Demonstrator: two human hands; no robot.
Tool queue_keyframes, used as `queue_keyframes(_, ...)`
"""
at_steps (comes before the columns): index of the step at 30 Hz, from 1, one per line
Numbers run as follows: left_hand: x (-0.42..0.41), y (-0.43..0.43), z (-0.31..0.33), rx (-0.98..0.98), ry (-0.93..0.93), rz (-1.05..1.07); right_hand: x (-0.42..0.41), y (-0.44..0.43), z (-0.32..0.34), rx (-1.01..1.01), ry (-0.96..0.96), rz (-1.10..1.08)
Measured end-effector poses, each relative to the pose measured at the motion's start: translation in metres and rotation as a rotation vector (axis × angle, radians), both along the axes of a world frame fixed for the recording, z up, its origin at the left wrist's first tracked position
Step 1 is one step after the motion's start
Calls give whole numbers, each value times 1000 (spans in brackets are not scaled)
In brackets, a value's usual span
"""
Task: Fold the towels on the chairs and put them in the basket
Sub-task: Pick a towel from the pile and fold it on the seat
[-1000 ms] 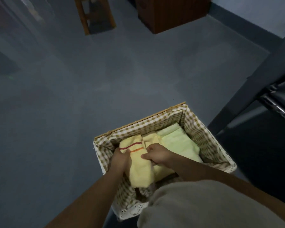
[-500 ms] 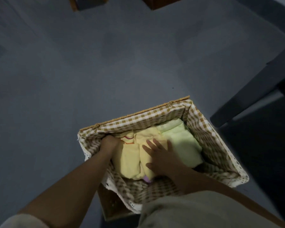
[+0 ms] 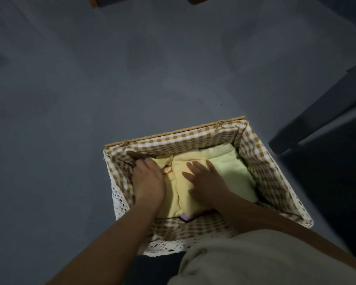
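Pressing down inside a checked-lined basket [image 3: 173, 134] in the lower centre of the frame: left hand [image 3: 148, 179] resting palm-down on the striped yellow towel [image 3: 170, 194], fingertips dipping out of sight at its far end, right hand [image 3: 206, 182] lying flat with fingers spread on the plain yellow towel [image 3: 184, 202] beside it. Sitting folded directly under both hands, beside a green towel [image 3: 232, 175] further right, long sides running from the frame's lower edge towards its upper edge.

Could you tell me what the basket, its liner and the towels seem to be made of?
Basket: woven straw or rattan, judging by its braided tan rim. Liner: thin checked cotton-like cloth with a white lace edge. Towels: soft, matte terry-like fabric, thickly folded.
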State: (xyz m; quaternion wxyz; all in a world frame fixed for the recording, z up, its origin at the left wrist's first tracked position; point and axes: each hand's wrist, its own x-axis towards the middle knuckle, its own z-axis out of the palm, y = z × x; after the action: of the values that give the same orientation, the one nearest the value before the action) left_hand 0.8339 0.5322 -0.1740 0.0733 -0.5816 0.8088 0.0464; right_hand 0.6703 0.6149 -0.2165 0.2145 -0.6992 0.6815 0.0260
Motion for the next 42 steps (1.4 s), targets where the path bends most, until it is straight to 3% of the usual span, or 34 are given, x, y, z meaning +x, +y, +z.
queue_keyframes(2, -2, 2, -1, 32, 51, -146, -3, 2, -4, -76, 37, -15)
queue_keyframes(4, 0, -2, -12, 248, -73, -236, -6, 6, -11, -101, 70, -43)
queue_keyframes(6, 7, -7, -23, 457, -210, -224, -10, 12, -15, -95, 90, -77)
queue_keyframes(8, 14, -9, -35, 539, -270, -186, -15, 13, -18, -57, 110, -81)
queue_keyframes(12, 5, -12, -31, 555, -235, -144, -17, 7, -5, 84, 17, -84)
queue_keyframes(15, -15, -24, -3, 538, -117, -91, -22, 1, 20, 62, -141, -170)
queue_keyframes(18, -42, -36, 48, 493, 13, -206, -44, -4, 75, -35, -233, -285)
queue_keyframes(23, -104, -41, 164, 424, 129, -383, -96, 15, 204, -178, -196, -489)
queue_keyframes(28, -176, -9, 290, 256, 447, -518, -143, 93, 343, -378, -47, -705)
queue_keyframes(32, -238, 63, 366, 181, 643, -701, -185, 192, 424, -539, 57, -920)
queue_keyframes(37, -312, 181, 408, 161, 820, -948, -224, 337, 466, -584, 206, -1199)
queue_keyframes(42, -384, 300, 402, 261, 724, -1183, -251, 467, 458, -510, 346, -1451)
